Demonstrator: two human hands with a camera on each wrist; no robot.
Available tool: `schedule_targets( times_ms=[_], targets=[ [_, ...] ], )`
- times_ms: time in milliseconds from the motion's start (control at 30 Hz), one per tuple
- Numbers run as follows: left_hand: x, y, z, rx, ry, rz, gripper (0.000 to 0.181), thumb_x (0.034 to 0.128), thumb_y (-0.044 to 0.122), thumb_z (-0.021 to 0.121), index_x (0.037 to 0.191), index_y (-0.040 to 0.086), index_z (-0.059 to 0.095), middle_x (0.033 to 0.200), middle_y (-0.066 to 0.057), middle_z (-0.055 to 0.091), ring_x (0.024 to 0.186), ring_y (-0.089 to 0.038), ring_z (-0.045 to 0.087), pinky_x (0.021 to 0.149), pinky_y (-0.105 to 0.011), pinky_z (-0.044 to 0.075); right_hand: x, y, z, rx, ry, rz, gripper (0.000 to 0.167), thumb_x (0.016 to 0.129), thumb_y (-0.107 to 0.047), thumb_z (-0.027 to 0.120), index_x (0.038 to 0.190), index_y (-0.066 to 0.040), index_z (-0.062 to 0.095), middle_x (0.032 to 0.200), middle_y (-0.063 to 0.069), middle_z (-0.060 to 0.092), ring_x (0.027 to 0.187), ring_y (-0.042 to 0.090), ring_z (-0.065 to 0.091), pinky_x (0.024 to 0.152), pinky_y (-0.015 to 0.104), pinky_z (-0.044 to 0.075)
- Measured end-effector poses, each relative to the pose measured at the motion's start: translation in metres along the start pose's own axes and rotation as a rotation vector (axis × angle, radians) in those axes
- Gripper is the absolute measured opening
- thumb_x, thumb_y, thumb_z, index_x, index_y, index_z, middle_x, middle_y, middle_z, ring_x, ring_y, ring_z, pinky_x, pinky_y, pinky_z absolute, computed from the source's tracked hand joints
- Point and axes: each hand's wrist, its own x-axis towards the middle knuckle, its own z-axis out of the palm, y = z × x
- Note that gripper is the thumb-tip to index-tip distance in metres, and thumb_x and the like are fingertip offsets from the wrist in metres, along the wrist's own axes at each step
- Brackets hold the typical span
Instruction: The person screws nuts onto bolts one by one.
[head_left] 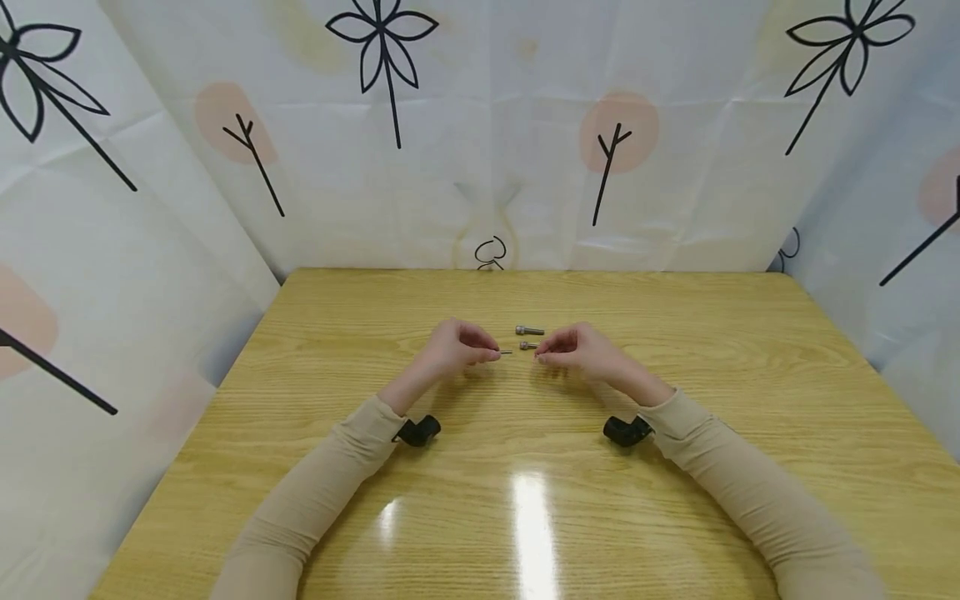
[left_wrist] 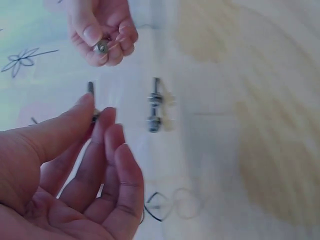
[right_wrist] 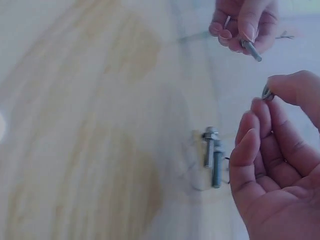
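My left hand pinches a small metal bolt between thumb and fingers. The bolt's threaded end points toward the other hand. Across a short gap, my right hand holds a small metal nut at its fingertips; the nut also shows in the left wrist view, partly covered by the fingers. Just beyond the hands, two bolts lie side by side: a longer bolt farther back and a shorter bolt nearer. Each appears to carry a nut close to its head.
Both hands work above a wooden table. Patterned white cloth hangs behind the table and at its sides. A black wrist camera sits at the left cuff, and another black camera at the right cuff.
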Motion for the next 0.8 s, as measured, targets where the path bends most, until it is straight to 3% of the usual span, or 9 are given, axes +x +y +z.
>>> schedule_targets(
  times_ms=[133, 200, 433, 600, 800],
  targets=[
    [0.0, 0.012, -0.003, -0.088, 0.044, 0.058, 0.014, 0.0835, 0.02, 0.077, 0.094, 0.011, 0.075, 0.088, -0.002, 0.071, 0.084, -0.021, 0.064, 0.08, -0.047, 0.056, -0.001, -0.01, -0.004, 0.168, 0.08, 0.047, 0.038, 0.093, -0.016, 0.066, 0.117, 0.012, 0.059, 0.113, 0.026, 0.061, 0.107, 0.039, 0.055, 0.094, 0.044, 0.049],
    [-0.002, 0.018, -0.003, -0.128, 0.059, 0.077, 0.016, 0.0834, 0.021, 0.077, 0.095, 0.011, 0.075, 0.089, -0.003, 0.072, 0.086, -0.024, 0.065, 0.082, -0.052, 0.054, 0.001, -0.013, -0.005, 0.264, 0.107, 0.044, 0.036, 0.094, -0.015, 0.064, 0.118, 0.011, 0.058, 0.114, 0.023, 0.061, 0.11, 0.037, 0.053, 0.099, 0.044, 0.046],
    [-0.001, 0.024, 0.006, -0.217, 0.082, 0.123, 0.018, 0.0839, 0.019, 0.077, 0.097, 0.007, 0.075, 0.089, -0.004, 0.072, 0.086, -0.026, 0.065, 0.086, -0.054, 0.052, 0.005, -0.017, 0.001, 0.658, 0.102, -0.025, 0.013, 0.096, 0.0, 0.056, 0.103, 0.001, 0.066, 0.093, 0.004, 0.066, 0.091, 0.017, 0.061, 0.09, 0.029, 0.052],
    [-0.002, 0.027, 0.012, -0.272, 0.096, 0.161, 0.02, 0.0846, 0.018, 0.076, 0.099, 0.004, 0.074, 0.089, -0.006, 0.071, 0.091, -0.034, 0.064, 0.087, -0.057, 0.05, 0.008, -0.02, 0.007, 0.802, 0.084, -0.042, 0.024, 0.098, 0.003, 0.049, 0.093, -0.006, 0.071, 0.089, 0.003, 0.067, 0.088, 0.015, 0.062, 0.086, 0.026, 0.053],
    [-0.001, 0.032, 0.016, -0.28, 0.131, 0.17, 0.018, 0.0842, 0.023, 0.076, 0.096, 0.01, 0.075, 0.09, -0.005, 0.071, 0.087, -0.024, 0.065, 0.087, -0.056, 0.051, 0.009, -0.022, 0.009, 0.887, 0.1, -0.067, 0.027, 0.099, 0.003, 0.048, 0.093, -0.007, 0.072, 0.088, 0.003, 0.068, 0.085, 0.016, 0.063, 0.089, 0.028, 0.052]
  ],
)
